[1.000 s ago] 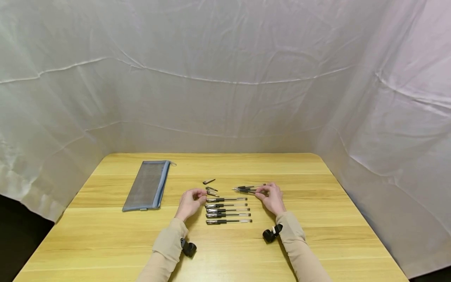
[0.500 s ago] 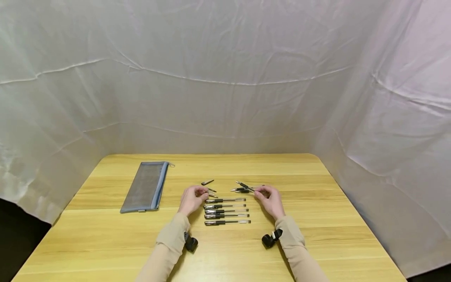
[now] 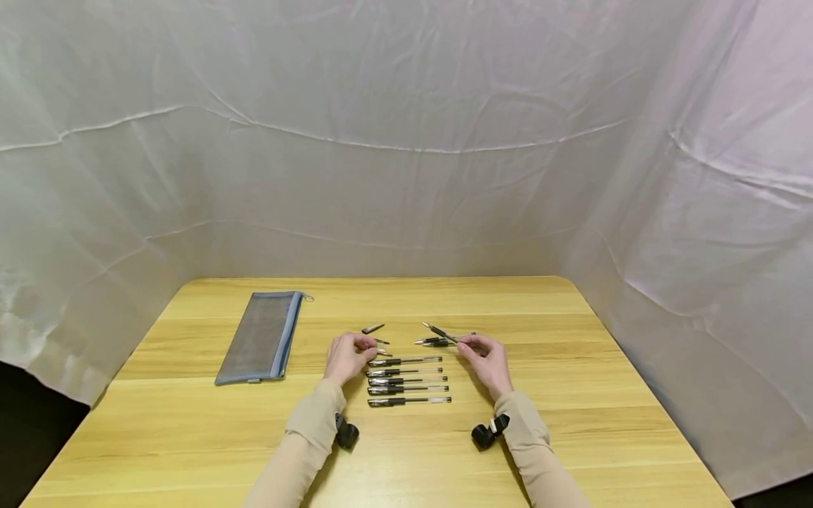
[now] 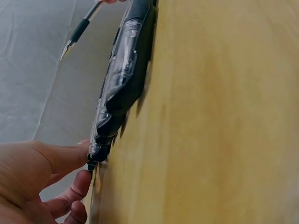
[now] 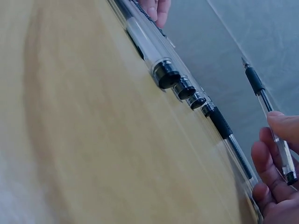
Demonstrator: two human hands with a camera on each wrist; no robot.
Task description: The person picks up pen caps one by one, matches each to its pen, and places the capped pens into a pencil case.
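My right hand [image 3: 488,363] pinches an uncapped pen [image 5: 254,81] near its rear end, its metal tip tilted up and away from the table. Beneath it two more uncapped pens [image 3: 429,342] lie on the table. My left hand [image 3: 346,358] is at the small group of loose pen caps, thumb and forefinger around a pen cap [image 4: 91,165] that the fingers partly hide. Other loose caps lie just beyond, one of them a dark pen cap [image 3: 373,329] at the back. Between my hands, several capped gel pens [image 3: 406,389] lie in parallel rows, caps to the left.
A grey mesh zip pouch [image 3: 259,339] with blue edging lies at the left on the wooden table [image 3: 571,423]. A pale curtain [image 3: 406,176] hangs behind the table and along both sides.
My right hand has lifted one pen from the small group, its tip now raised. My left hand has moved slightly right and farther over the loose caps. The rows of capped pens stay put.
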